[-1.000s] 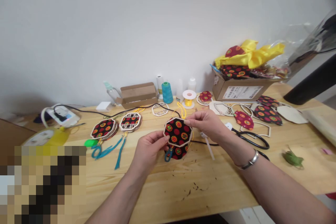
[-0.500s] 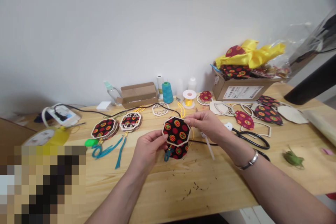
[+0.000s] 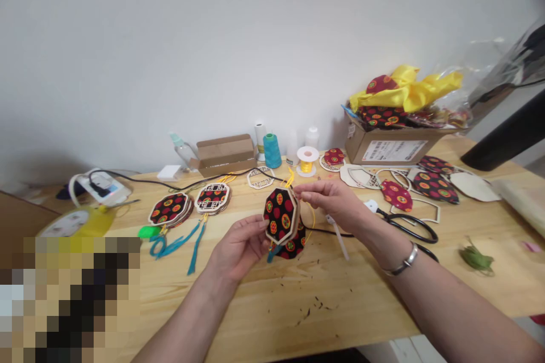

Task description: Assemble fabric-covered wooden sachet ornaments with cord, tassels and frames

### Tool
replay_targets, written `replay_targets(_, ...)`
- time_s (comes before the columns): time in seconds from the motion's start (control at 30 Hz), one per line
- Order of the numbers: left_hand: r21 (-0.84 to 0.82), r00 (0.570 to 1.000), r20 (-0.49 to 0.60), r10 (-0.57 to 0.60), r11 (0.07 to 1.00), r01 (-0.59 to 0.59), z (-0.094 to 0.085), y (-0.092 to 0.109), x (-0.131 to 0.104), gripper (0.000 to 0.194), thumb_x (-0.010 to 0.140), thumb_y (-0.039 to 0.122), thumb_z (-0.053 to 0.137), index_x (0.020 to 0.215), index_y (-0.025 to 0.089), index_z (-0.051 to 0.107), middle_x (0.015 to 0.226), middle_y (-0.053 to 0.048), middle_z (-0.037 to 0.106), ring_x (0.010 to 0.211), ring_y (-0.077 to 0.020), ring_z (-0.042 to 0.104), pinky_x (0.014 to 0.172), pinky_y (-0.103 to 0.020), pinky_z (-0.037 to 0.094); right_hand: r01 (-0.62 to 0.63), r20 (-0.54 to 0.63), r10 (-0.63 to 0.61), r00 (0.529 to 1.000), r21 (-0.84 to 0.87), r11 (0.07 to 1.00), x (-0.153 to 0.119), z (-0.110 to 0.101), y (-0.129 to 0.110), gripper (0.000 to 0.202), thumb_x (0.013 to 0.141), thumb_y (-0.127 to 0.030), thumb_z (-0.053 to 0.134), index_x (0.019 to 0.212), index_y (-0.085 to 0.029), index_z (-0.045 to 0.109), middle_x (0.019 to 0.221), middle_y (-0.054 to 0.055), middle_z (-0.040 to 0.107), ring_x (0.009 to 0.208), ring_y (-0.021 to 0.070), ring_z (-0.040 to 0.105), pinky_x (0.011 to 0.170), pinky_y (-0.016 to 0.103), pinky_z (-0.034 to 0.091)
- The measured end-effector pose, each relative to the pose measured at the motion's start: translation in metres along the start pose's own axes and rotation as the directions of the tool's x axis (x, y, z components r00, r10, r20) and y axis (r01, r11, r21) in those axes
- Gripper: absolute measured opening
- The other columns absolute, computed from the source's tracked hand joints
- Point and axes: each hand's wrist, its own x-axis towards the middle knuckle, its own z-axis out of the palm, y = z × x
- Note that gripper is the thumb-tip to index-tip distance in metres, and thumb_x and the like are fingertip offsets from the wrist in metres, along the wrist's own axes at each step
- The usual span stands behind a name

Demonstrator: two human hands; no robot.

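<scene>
An octagonal wooden-framed ornament, faced with black cloth patterned in red and orange, is tilted so its layered edge shows. My left hand grips its lower left side, thumb at the rim. At its upper right edge, my right hand pinches the rim between thumb and forefinger. Yellow cord rises from the top, and a teal tassel hangs at the lower left. Below it on the table lies a matching black patterned cloth piece, partly hidden.
Two finished-looking ornaments with teal tassels lie left. A teal thread cone and yellow cord spool stand behind. A cardboard box of fabric sits back right. Black cable, a white stick and green thread lie right.
The ornament has turned from facing me nearly flat to an angle, showing its thick side. My right hand has shifted slightly left and my left hand has moved a little around the lower edge.
</scene>
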Motion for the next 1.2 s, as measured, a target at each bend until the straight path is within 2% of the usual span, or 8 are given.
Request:
replay_targets(0.13, -0.048, 0.989, 0.132, -0.059, 0.997, 0.066, 0.002, -0.003, -0.005, 0.021, 0.06, 0.019, 0.078, 0.078, 0.011, 0.07, 0.066, -0.005, 0.067, 0.052, -0.01, 0.057, 0.049, -0.019, 0.043, 0.058, 0.211, -0.08, 0.974, 0.109, 0.992, -0.003, 0.003, 0.005, 0.039, 0.065, -0.033, 0.076, 0.102, -0.023, 0.069, 0.107, 0.003, 0.067, 0.09, 0.0147, 0.058, 0.082, 0.029, 0.044)
replay_targets(0.27, 0.005, 0.95, 0.279, -0.139, 0.99, 0.143, 0.002, -0.013, -0.008, 0.021, 0.058, 0.025, 0.08, 0.067, 0.011, 0.067, 0.057, -0.003, 0.059, 0.046, -0.0079, 0.05, 0.044, -0.019, 0.036, -0.009, 0.38, -0.052, 0.924, 0.156, 0.988, -0.009, 0.008, 0.004, 0.052, 0.066, -0.035, 0.076, 0.115, -0.024, 0.063, 0.103, 0.005, 0.068, 0.077, 0.0131, 0.059, 0.073, 0.028, 0.048)
replay_targets(0.37, 0.034, 0.929, 0.321, -0.186, 0.982, 0.185, 0.004, -0.019, -0.01, 0.021, 0.059, 0.024, 0.079, 0.065, 0.01, 0.066, 0.056, -0.002, 0.056, 0.043, -0.0051, 0.044, 0.042, -0.018, 0.029, -0.001, 0.447, -0.107, 0.888, 0.235, 0.972, -0.012, 0.009, 0.002, 0.051, 0.065, -0.033, 0.077, 0.113, -0.023, 0.064, 0.105, 0.005, 0.067, 0.077, 0.0129, 0.06, 0.074, 0.028, 0.049)
replay_targets(0.63, 0.062, 0.85, 0.433, -0.299, 0.951, 0.304, 0.007, -0.025, -0.01, 0.022, 0.059, 0.027, 0.079, 0.068, 0.011, 0.066, 0.054, 0.0, 0.052, 0.042, -0.0032, 0.035, 0.04, -0.018, 0.019, 0.237, 0.377, -0.306, 0.874, 0.218, 0.947, -0.01, 0.009, 0.002, 0.028, 0.067, -0.039, 0.075, 0.086, -0.018, 0.074, 0.086, 0.006, 0.069, 0.089, 0.0196, 0.058, 0.085, 0.037, 0.045)
replay_targets(0.8, 0.028, 0.839, 0.448, -0.31, 0.943, 0.333, 0.007, -0.029, -0.01, 0.022, 0.06, 0.023, 0.08, 0.072, 0.011, 0.067, 0.055, 0.0, 0.05, 0.044, -0.0038, 0.034, 0.041, -0.018, 0.017, 0.305, 0.337, -0.379, 0.862, 0.254, 0.918, -0.008, 0.011, 0.005, 0.021, 0.064, -0.038, 0.078, 0.075, -0.02, 0.074, 0.075, 0.004, 0.069, 0.081, 0.0189, 0.058, 0.086, 0.04, 0.044)
replay_targets(0.93, -0.011, 0.842, 0.439, -0.313, 0.935, 0.354, 0.006, -0.031, -0.008, 0.017, 0.065, 0.02, 0.076, 0.076, 0.011, 0.066, 0.056, 0.001, 0.048, 0.045, -0.0045, 0.032, 0.044, -0.019, 0.023, 0.317, 0.302, -0.378, 0.875, 0.232, 0.92, -0.009, 0.012, 0.004, 0.018, 0.063, -0.036, 0.079, 0.069, -0.02, 0.073, 0.068, 0.002, 0.067, 0.076, 0.0178, 0.057, 0.085, 0.039, 0.043)
replay_targets(1.1, -0.066, 0.783, 0.45, -0.428, 0.859, 0.508, 0.002, -0.031, -0.003, 0.037, 0.069, 0.046, 0.07, 0.073, 0.009, 0.066, 0.059, -0.003, 0.052, 0.048, -0.0076, 0.043, 0.045, -0.02, 0.027, 0.332, 0.262, -0.378, 0.888, 0.202, 0.921, -0.012, 0.012, 0.003, 0.016, 0.066, -0.035, 0.077, 0.07, -0.02, 0.072, 0.07, 0.002, 0.065, 0.075, 0.0166, 0.055, 0.078, 0.035, 0.045)
replay_targets(1.2, -0.064, 0.818, 0.401, -0.412, 0.879, 0.473, 0.004, -0.029, -0.004, 0.045, 0.067, 0.05, 0.07, 0.083, 0.008, 0.069, 0.069, -0.008, 0.062, 0.052, -0.0109, 0.053, 0.046, -0.021, 0.03, 0.316, 0.248, -0.348, 0.904, 0.16, 0.935, -0.012, 0.012, 0.004, 0.015, 0.069, -0.034, 0.075, 0.07, -0.02, 0.071, 0.071, 0.001, 0.063, 0.075, 0.0162, 0.054, 0.074, 0.032, 0.045)
